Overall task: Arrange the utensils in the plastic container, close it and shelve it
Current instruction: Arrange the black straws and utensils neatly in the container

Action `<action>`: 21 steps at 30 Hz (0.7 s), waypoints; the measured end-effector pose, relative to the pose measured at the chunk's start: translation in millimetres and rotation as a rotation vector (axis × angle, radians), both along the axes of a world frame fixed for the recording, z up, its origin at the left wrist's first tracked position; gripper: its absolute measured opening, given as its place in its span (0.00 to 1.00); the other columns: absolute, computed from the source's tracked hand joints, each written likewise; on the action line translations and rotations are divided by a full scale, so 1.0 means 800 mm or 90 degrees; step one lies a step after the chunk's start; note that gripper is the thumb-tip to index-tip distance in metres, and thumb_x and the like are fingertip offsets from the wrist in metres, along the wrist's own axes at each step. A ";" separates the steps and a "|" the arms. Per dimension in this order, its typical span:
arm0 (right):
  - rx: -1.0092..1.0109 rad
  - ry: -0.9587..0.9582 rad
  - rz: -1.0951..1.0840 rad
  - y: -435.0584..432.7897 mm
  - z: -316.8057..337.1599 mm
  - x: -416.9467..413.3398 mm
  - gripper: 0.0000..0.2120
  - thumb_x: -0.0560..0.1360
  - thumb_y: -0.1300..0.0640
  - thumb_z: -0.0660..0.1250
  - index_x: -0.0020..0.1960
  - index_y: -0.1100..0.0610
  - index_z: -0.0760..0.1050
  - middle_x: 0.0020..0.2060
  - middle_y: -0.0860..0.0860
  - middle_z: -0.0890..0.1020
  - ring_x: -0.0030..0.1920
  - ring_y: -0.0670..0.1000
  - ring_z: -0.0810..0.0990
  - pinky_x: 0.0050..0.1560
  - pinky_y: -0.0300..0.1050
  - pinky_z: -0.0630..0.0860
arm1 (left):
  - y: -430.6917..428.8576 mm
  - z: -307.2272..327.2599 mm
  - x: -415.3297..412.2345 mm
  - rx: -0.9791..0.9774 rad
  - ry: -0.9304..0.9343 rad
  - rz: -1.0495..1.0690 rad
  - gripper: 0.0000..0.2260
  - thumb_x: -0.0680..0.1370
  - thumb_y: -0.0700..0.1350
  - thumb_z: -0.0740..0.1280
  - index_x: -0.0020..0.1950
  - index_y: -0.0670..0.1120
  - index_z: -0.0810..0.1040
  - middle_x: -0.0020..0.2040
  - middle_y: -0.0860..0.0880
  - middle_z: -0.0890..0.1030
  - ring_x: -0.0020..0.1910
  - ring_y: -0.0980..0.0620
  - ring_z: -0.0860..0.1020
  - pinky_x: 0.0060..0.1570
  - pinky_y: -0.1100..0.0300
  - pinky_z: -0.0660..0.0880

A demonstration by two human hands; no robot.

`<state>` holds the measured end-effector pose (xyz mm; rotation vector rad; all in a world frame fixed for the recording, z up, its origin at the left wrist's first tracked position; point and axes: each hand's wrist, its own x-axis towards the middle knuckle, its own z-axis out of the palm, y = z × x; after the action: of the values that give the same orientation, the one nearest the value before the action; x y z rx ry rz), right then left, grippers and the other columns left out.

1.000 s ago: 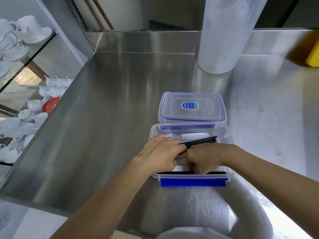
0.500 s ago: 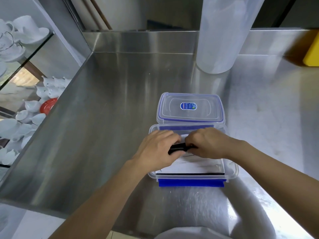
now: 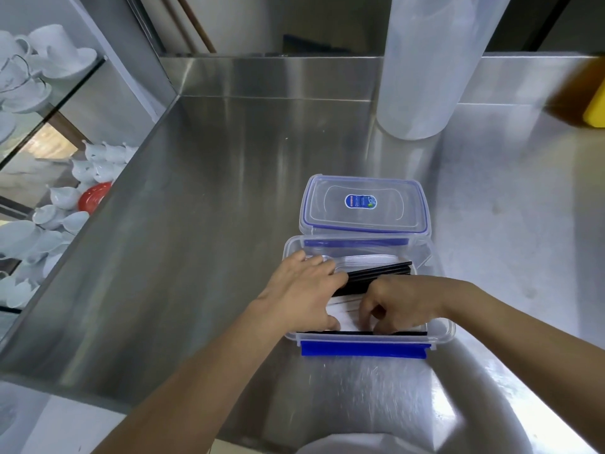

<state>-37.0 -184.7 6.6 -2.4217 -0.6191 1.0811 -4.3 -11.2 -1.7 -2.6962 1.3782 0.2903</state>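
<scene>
- White china (image 3: 49, 204), cups and small pots, fills the glass shelves at nine o'clock, with a red dish (image 3: 95, 198) among the pots; we see all of it beyond the counter's left edge.
- The steel counter (image 3: 196, 224) takes up the middle of the view and carries everything we work on.
- Our left hand (image 3: 302, 291) reaches in from seven o'clock and lies over the left end of the plastic container (image 3: 440, 335), fingers curled down onto the black sticks (image 3: 376, 273); it seems to press or pinch them, but we cannot tell whether it truly grips.
- The black sticks lie slanted across the container, running from under the left hand toward two o'clock, and they rest on clear plastic cutlery (image 3: 360, 258) at the far side of the box.
- The container stands open at the centre, just toward four o'clock, its blue clasp (image 3: 363, 348) folded out on the near side.
- Its lid (image 3: 363, 204) lies flat at twelve o'clock of the box, touching the far rim, a blue label in its middle.
- Our right hand (image 3: 401, 303) comes in from four o'clock and dips into the near half of the box, fingers bent down onto white items (image 3: 340, 314) there; what it holds, if anything, we cannot tell.
- A tall translucent cylinder (image 3: 425, 67) stands at one o'clock, well apart from the box.
- A yellow object (image 3: 597, 108) sits at the edge at two o'clock.
</scene>
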 end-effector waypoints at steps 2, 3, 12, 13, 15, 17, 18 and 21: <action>-0.018 0.003 0.013 0.003 0.000 0.002 0.10 0.71 0.61 0.65 0.50 0.55 0.81 0.32 0.42 0.75 0.31 0.41 0.71 0.31 0.29 0.64 | 0.000 0.001 -0.001 0.009 -0.009 -0.007 0.24 0.72 0.62 0.65 0.61 0.48 0.71 0.56 0.50 0.76 0.57 0.49 0.71 0.54 0.55 0.63; -0.025 0.003 0.019 0.005 0.000 0.003 0.09 0.72 0.61 0.65 0.50 0.55 0.81 0.34 0.43 0.76 0.32 0.41 0.71 0.32 0.30 0.64 | 0.000 0.001 -0.001 0.010 -0.012 -0.009 0.24 0.72 0.62 0.65 0.61 0.48 0.71 0.56 0.50 0.76 0.57 0.49 0.71 0.54 0.55 0.63; -0.135 -0.130 0.094 0.015 -0.012 0.000 0.09 0.73 0.55 0.65 0.49 0.59 0.77 0.46 0.55 0.81 0.45 0.55 0.79 0.42 0.45 0.74 | -0.002 -0.002 -0.003 0.018 -0.014 0.005 0.23 0.72 0.63 0.62 0.56 0.46 0.74 0.54 0.49 0.76 0.55 0.49 0.71 0.54 0.54 0.62; -0.134 -0.138 0.102 0.015 -0.013 -0.001 0.09 0.73 0.55 0.65 0.50 0.59 0.77 0.45 0.54 0.80 0.44 0.55 0.78 0.41 0.44 0.74 | -0.002 -0.001 -0.002 0.018 -0.014 0.002 0.24 0.72 0.64 0.62 0.56 0.46 0.74 0.55 0.49 0.76 0.55 0.49 0.71 0.54 0.54 0.62; -0.134 -0.148 0.108 0.015 -0.012 0.000 0.08 0.73 0.55 0.65 0.48 0.58 0.76 0.40 0.52 0.77 0.40 0.53 0.75 0.34 0.39 0.69 | -0.002 0.000 -0.002 0.025 -0.015 -0.004 0.25 0.71 0.65 0.62 0.56 0.46 0.74 0.55 0.49 0.76 0.55 0.49 0.71 0.54 0.54 0.62; -0.135 -0.155 0.116 0.014 -0.011 0.003 0.06 0.72 0.55 0.66 0.45 0.57 0.76 0.37 0.50 0.73 0.37 0.52 0.71 0.28 0.36 0.61 | -0.002 0.000 -0.002 0.031 -0.016 -0.005 0.24 0.72 0.65 0.62 0.56 0.46 0.74 0.55 0.49 0.76 0.55 0.49 0.72 0.55 0.54 0.63; -0.136 -0.156 0.120 0.013 -0.011 0.004 0.05 0.71 0.55 0.66 0.43 0.56 0.74 0.35 0.50 0.73 0.35 0.51 0.71 0.27 0.36 0.60 | -0.002 0.000 -0.002 0.029 -0.016 -0.003 0.24 0.72 0.64 0.62 0.56 0.46 0.74 0.55 0.49 0.76 0.55 0.49 0.72 0.54 0.54 0.63; -0.122 -0.127 0.108 0.009 -0.008 0.007 0.10 0.69 0.55 0.67 0.34 0.52 0.67 0.30 0.48 0.71 0.30 0.48 0.69 0.26 0.36 0.59 | -0.003 0.001 -0.003 0.007 -0.008 0.012 0.20 0.74 0.62 0.59 0.53 0.47 0.75 0.52 0.50 0.77 0.53 0.49 0.73 0.52 0.55 0.63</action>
<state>-31.2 -177.1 0.2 -2.7072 -0.8322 1.0116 -6.4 -13.5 -0.7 -2.6991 1.3450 0.2802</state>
